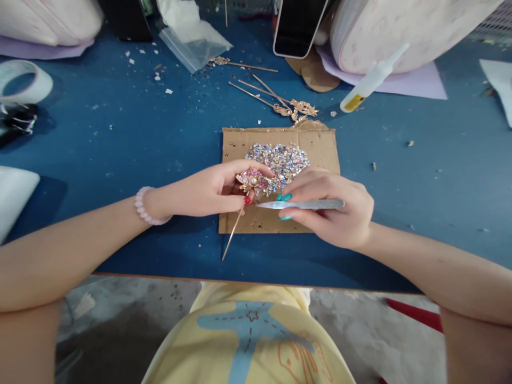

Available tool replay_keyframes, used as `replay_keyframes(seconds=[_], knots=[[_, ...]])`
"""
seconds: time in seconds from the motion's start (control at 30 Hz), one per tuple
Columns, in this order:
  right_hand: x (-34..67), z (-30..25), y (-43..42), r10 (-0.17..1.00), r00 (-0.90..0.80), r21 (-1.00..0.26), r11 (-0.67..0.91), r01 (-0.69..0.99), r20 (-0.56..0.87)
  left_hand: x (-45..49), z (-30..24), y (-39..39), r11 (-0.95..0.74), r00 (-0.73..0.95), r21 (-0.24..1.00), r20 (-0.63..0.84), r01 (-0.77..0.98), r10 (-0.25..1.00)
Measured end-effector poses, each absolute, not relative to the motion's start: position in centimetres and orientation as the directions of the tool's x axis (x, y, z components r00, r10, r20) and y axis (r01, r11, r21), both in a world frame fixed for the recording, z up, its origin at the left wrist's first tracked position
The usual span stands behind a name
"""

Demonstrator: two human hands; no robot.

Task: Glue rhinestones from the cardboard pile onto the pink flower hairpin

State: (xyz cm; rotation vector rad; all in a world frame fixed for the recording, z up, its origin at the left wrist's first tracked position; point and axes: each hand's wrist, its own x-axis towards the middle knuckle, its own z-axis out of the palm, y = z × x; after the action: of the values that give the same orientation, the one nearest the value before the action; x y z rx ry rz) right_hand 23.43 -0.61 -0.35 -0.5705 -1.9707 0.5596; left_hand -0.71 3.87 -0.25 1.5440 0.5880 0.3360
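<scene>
My left hand is closed on a gold hairpin whose flower-shaped head has pink stones and a pearl-like bead. The pin's thin stem slants down toward the table's front edge. Between the thumb and fingers of my right hand is a pair of silver tweezers, pointing left. Their tips are close to the hairpin, just beside my left fingertips; whether they grip anything is too small to tell. Below both hands lies a cardboard sheet bearing a heap of small multicoloured rhinestones.
Several gold hairpins lie behind the cardboard. A glue bottle leans at the right, near a phone and a pale bag. A plastic bag lies at the back, and a tape roll at the left.
</scene>
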Motion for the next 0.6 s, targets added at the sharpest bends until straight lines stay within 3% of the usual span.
replay_keyframes(seconds=[0.6], knots=[[23.34, -0.38, -0.59, 0.609, -0.398, -0.607, 0.781, 0.15, 0.685, -0.77, -0.16, 3.8, -0.009, 0.811, 0.981, -0.153, 0.191, 0.565]])
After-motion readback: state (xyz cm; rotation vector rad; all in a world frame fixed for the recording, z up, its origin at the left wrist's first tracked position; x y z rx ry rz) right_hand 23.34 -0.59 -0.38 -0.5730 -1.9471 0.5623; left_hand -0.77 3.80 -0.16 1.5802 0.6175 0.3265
